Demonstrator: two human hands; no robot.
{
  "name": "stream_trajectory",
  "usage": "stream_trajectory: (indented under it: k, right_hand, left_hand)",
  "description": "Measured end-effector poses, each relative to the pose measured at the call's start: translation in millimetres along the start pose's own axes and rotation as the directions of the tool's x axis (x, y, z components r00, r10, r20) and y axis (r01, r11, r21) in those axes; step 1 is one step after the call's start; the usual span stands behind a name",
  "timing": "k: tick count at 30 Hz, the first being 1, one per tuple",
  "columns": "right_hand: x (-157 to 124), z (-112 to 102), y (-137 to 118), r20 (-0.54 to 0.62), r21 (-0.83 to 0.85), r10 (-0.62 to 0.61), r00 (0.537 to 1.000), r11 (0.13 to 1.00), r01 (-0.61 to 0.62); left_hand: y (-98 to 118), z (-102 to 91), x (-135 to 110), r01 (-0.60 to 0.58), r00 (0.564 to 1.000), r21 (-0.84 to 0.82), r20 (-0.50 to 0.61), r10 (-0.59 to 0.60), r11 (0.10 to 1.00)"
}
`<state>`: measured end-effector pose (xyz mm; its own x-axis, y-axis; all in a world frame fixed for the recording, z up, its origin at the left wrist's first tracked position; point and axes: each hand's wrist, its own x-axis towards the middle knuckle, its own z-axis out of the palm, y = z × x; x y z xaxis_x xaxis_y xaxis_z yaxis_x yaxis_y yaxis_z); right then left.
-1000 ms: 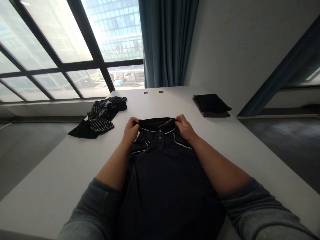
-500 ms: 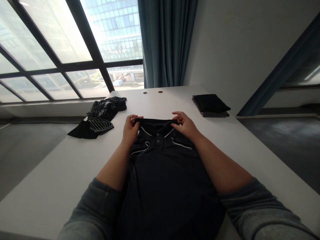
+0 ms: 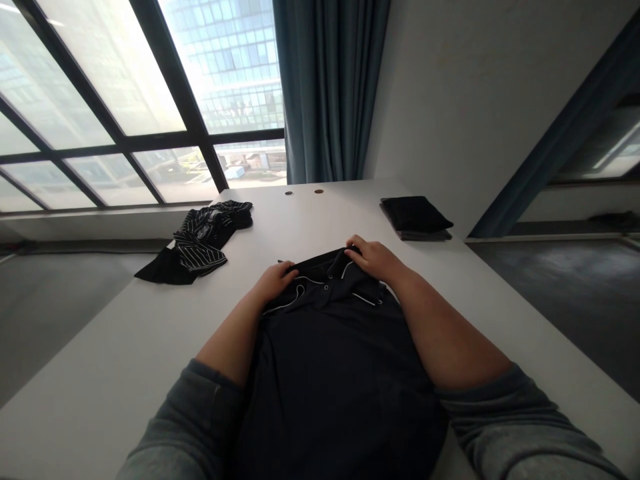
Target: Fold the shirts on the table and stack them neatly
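Note:
A dark navy polo shirt [image 3: 340, 373] with white trim lies spread over the table in front of me, its collar end away from me. Two small round buttons show on its placket. My left hand [image 3: 276, 280] is closed on the far edge at the left side of the collar, fingers curled over the fabric. At the right side of the collar, my right hand [image 3: 373, 256] pinches the same far edge between thumb and fingers. The edge slants, higher at the right. The shirt's lower end runs out of view at the bottom.
On the white table [image 3: 125, 387], a crumpled black-and-white striped garment [image 3: 203, 240] lies at the back left. A stack of folded dark clothes [image 3: 416, 215] sits at the back right. Two round cable holes are near the far edge, before a blue curtain [image 3: 330, 93] and a window.
My left hand has come nearer to me and slightly right with its side of the collar, so the far edge now slants. My right hand keeps its grip, shifted slightly.

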<state>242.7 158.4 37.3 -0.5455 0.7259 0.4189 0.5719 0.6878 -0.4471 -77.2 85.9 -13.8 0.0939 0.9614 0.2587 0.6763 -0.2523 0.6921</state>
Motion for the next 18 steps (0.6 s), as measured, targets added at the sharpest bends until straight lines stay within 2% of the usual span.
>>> stream_trajectory:
  k: [2, 5, 8, 10, 12, 15, 18]
  right_hand:
    - [8, -11, 4, 0.036, -0.092, 0.013, 0.999, 0.996, -0.009]
    - [37, -27, 7, 0.037, -0.207, 0.023, 0.999, 0.978, -0.015]
    - [76, -33, 5, -0.051, -0.313, 0.064, 0.997, 0.947, -0.077]
    - [95, -26, 2, -0.115, -0.389, 0.111, 0.987, 0.91, -0.147]
    - [97, -12, 1, -0.084, -0.448, 0.152, 0.985, 0.877, -0.174]
    - [72, 18, 6, 0.128, -0.467, 0.176, 0.976, 0.879, -0.097]
    - [30, 43, 23, 0.294, -0.481, 0.269, 0.917, 0.871, -0.101]
  left_hand:
    - [3, -5.4, 10, 0.018, 0.996, 0.012, -0.089, -0.017, 1.0]
    - [14, -23.3, 45, 0.005, 0.972, 0.039, -0.233, 0.005, 0.999]
    - [27, -37.2, 91, -0.006, 0.923, 0.101, -0.382, 0.045, 0.995]
    - [36, -34.8, 110, 0.056, 0.9, 0.211, -0.434, 0.042, 0.976]
    - [42, -21.5, 110, 0.127, 0.932, 0.368, -0.362, 0.016, 0.921]
    - [40, 8.6, 75, 0.115, 0.992, 0.563, -0.105, -0.067, 0.819]
    - [23, 29.2, 27, 0.14, 0.971, 0.631, 0.064, -0.231, 0.763]
